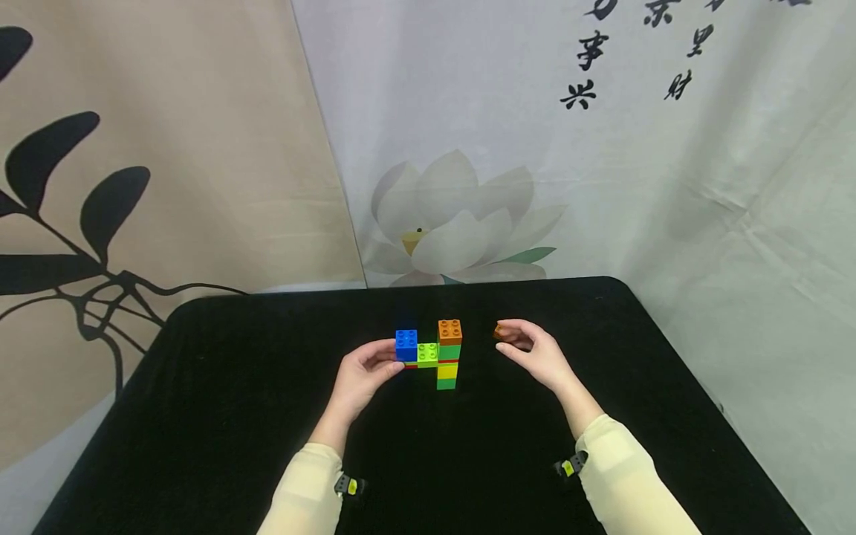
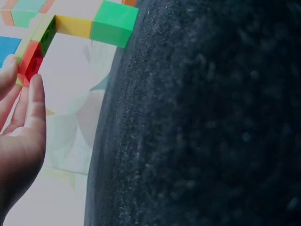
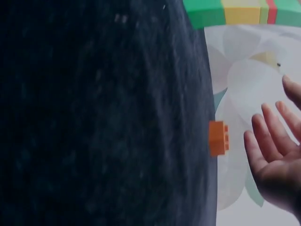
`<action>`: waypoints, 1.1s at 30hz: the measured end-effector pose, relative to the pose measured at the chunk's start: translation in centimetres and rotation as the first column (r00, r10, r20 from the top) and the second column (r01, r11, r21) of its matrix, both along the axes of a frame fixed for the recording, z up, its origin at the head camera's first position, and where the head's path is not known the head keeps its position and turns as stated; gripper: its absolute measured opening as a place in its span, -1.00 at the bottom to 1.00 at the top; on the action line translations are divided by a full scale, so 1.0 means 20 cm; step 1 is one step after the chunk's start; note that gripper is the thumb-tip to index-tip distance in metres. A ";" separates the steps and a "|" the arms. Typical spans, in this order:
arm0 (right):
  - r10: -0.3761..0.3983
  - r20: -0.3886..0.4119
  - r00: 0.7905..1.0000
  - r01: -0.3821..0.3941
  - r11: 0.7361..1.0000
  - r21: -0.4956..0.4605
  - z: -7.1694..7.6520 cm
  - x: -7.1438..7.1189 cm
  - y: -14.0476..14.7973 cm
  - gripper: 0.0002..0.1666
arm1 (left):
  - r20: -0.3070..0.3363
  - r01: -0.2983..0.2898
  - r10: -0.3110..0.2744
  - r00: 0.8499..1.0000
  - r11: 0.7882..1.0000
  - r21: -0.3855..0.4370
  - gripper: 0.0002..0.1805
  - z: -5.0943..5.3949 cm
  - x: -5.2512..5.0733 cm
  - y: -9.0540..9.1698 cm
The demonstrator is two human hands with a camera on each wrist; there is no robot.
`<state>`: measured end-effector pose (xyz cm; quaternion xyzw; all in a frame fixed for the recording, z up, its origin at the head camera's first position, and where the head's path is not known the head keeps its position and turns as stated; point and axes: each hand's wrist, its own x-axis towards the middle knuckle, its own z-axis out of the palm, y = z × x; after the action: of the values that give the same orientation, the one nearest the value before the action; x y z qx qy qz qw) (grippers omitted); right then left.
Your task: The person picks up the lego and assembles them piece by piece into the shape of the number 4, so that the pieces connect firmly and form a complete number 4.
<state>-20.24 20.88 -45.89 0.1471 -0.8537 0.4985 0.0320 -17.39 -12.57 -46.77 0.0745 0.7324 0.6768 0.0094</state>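
Note:
My left hand (image 1: 361, 377) pinches the left end of a joined toy brick structure, at the blue brick (image 1: 406, 345) and the red brick (image 2: 31, 61) under it. A lime brick (image 1: 427, 355) links that end to an upright column, which has a green brick (image 2: 113, 23) at its foot, a yellow brick (image 1: 447, 371) above and an orange brick (image 1: 450, 331) on top. To the right, a separate orange brick (image 3: 217, 138) stands on the table. My right hand (image 1: 535, 355) is beside it, fingers spread and apart from it in the right wrist view.
The black cloth-covered table (image 1: 221, 416) has its far edge just beyond the bricks. Behind it hangs a pale curtain (image 1: 468, 111) printed with a lotus and dark writing.

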 end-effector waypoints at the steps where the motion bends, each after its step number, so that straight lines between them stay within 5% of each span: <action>1: -0.017 -0.002 1.000 0.017 1.000 0.011 -0.01 -0.01 0.01 -0.50 | -0.001 0.000 0.000 1.000 1.000 -0.002 -0.59 0.00 0.00 0.00; 18: -0.134 -0.028 0.991 0.137 0.968 0.209 -0.05 -0.13 0.08 -0.46 | 0.006 -0.006 0.006 1.000 1.000 -0.021 -0.62 0.01 0.00 0.00; 33: -0.124 0.102 0.987 0.102 0.975 0.200 -0.12 -0.20 0.10 -0.32 | -0.007 0.001 -0.001 1.000 1.000 -0.010 -0.62 0.02 0.00 0.00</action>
<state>-24.21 22.78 -48.30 0.0719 -0.9057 0.4179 -0.0026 -17.37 -12.55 -46.41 0.0773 0.7358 0.6728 0.0074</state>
